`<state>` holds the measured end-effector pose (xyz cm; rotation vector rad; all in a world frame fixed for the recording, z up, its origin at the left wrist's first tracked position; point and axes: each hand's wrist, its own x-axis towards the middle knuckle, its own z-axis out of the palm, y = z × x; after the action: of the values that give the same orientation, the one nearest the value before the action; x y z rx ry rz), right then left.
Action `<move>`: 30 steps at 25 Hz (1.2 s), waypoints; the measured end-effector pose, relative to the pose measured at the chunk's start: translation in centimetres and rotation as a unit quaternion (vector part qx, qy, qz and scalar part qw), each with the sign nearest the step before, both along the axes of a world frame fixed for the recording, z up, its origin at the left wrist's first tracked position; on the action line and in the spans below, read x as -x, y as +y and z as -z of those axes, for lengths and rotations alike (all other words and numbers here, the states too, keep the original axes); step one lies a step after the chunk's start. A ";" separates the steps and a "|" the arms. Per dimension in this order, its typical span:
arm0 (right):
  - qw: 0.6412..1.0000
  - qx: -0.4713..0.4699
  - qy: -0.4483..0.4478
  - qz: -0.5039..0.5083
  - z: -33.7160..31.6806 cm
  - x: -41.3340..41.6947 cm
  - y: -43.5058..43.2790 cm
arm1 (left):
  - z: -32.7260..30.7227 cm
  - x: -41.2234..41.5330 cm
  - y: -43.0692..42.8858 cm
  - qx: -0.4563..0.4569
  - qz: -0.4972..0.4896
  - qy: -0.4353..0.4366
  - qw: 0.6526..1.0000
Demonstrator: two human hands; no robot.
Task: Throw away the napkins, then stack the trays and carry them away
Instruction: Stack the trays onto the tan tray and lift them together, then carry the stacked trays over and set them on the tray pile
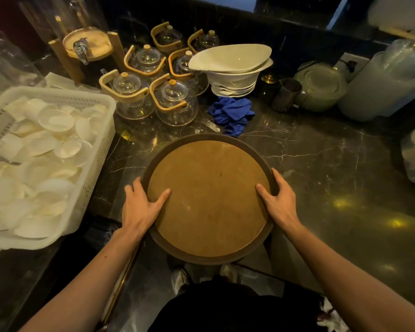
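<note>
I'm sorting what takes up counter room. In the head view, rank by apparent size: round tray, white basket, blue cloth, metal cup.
1. white basket
2. round tray, close to it and nearer the camera, so unsure
3. blue cloth
4. metal cup

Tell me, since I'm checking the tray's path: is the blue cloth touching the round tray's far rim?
Cannot tell. In the head view the blue cloth ends right at the round tray rim's far edge; no clear gap or contact shows.
</note>
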<state>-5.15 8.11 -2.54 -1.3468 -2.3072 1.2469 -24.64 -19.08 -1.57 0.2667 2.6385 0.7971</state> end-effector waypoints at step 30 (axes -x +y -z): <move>0.854 0.044 0.178 -0.487 -17.1 2.9 -11.9 | -16.2 -31.3 -14.8 -0.012 -0.504 0.228 0.833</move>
<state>-8.04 -3.78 14.60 0.1928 -2.6797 1.6443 6.70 -33.92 14.65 -1.1836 3.1416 1.1565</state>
